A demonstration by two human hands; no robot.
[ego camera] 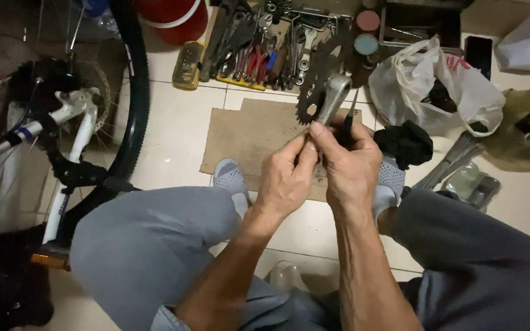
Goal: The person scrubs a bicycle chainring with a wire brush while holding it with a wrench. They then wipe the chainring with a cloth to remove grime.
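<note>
**Crankset Held in Both Hands Above the Floor Work Area**

Grey-trousered knees frame the lower edge of the view, with both forearms rising between them. The left hand (284, 178) and the right hand (349, 164) meet above a cardboard sheet (246, 132) lying on the tiled floor (173, 122).

Both hands are closed in a grasp around the lower end of a bicycle crankset (325, 92). The silver crank arm (334, 98) runs up and slightly right, away from the hands; the dark toothed chainring (314, 83) sits behind its upper portion. The long axis points from the fingertips toward the far edge of the cardboard. The right hand is uppermost, thumb laid along the arm base, and also grips a slim dark tool (346, 122) beside the arm; its tip cannot be made out. The left hand supports from below and left.

Surroundings: a tool tray (259, 52) at the far edge, a white plastic bag (424, 79) at right, a white bicycle frame (72, 122) and tyre (136, 92) at left.
</note>
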